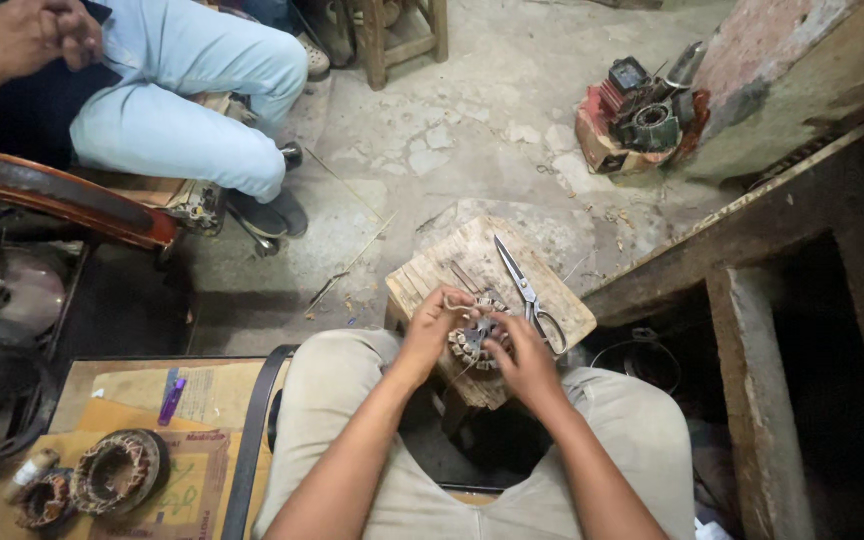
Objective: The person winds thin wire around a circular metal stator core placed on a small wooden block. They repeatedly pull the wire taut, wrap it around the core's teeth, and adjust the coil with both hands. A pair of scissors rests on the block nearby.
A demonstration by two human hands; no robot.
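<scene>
Stator core (474, 342), a small round toothed metal ring with windings, rests on a wooden block (432, 275) between the person's knees, held by both hands. Nearest the viewer, on a cardboard-covered surface at lower left, lie two larger wound motor coils (112, 472), a spool (30, 472) and a purple pen (171, 400). Both forearms reach forward over the lap. The left hand (432, 330) curls its fingers around the ring's left edge; the right hand (522, 362) pinches its right side, fingers bent and closed on it. Scissors (527, 293) lie on the block just beside the right hand, blades pointing away. Farther off, another seated person in pale trousers (182, 110) sits at upper left, and motor parts (640, 115) sit piled on the cracked concrete floor at upper right.
</scene>
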